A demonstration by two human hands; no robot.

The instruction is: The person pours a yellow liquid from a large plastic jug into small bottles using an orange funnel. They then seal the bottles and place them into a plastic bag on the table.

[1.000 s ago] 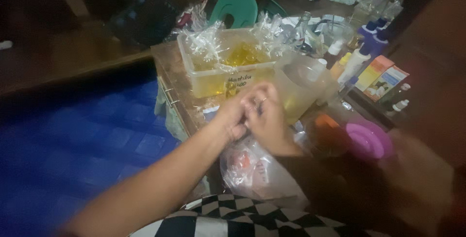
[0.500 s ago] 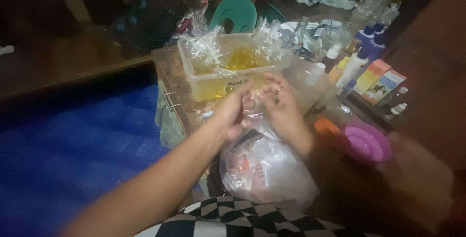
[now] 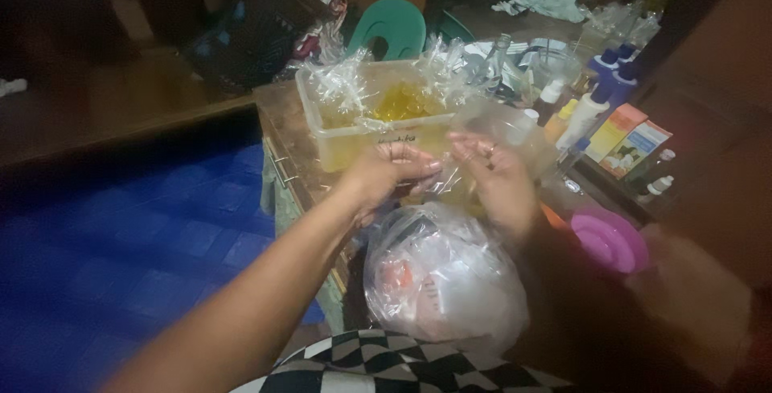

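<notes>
A small clear plastic bag (image 3: 446,180) is stretched between both hands above the near table edge. The left hand (image 3: 386,174) pinches one side, the right hand (image 3: 500,174) grips the other. Directly below sits a bulging clear sack (image 3: 442,272). Just beyond stands a tub (image 3: 378,131) of yellow liquid-filled packets on the table (image 3: 281,115); bottles (image 3: 591,103) lie far right. Risk: thin film could tear or slip under uneven pull. The small bag's contents are indistinct; motion blur obscures the fingers.
</notes>
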